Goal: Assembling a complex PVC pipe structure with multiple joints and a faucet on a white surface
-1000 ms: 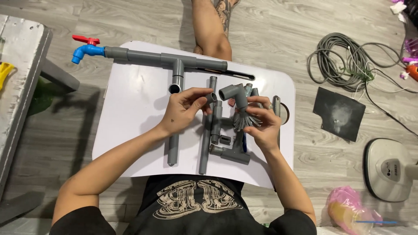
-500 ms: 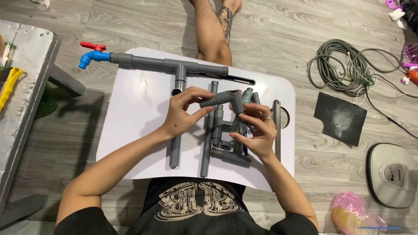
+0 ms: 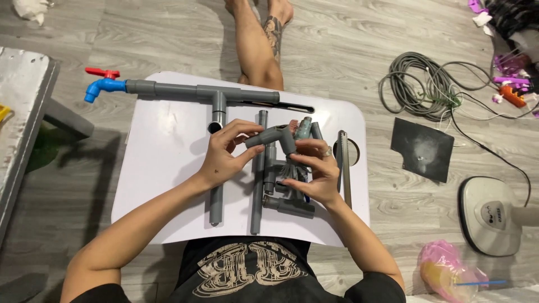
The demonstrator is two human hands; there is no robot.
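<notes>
Both my hands hold one grey plastic elbow fitting [image 3: 272, 136] above a small white table [image 3: 163, 163]. My left hand [image 3: 223, 154] pinches its left end with thumb and fingers. My right hand [image 3: 311, 171] grips its right, downward end. Beneath the hands lie several loose grey pipe pieces [image 3: 257, 185] and fittings [image 3: 289, 206]. A short grey pipe [image 3: 216, 205] lies under my left wrist. Along the table's far edge lies a long grey pipe with a tee [image 3: 216, 95], ending at the left in a blue tap with a red handle [image 3: 100, 85].
A hacksaw blade or flat metal tool [image 3: 343, 163] lies at the table's right side. My bare legs [image 3: 261, 45] stretch beyond the table. On the wooden floor are a coil of grey cable [image 3: 418, 84], a dark square sheet [image 3: 421, 148], a white device [image 3: 491, 216], a pink bag [image 3: 446, 272] and a metal bench [image 3: 22, 106] at left.
The elbow fitting has turned in my hands and now lies more level. My left hand has shifted its pinch to the fitting's left end; my right hand stays on the right end.
</notes>
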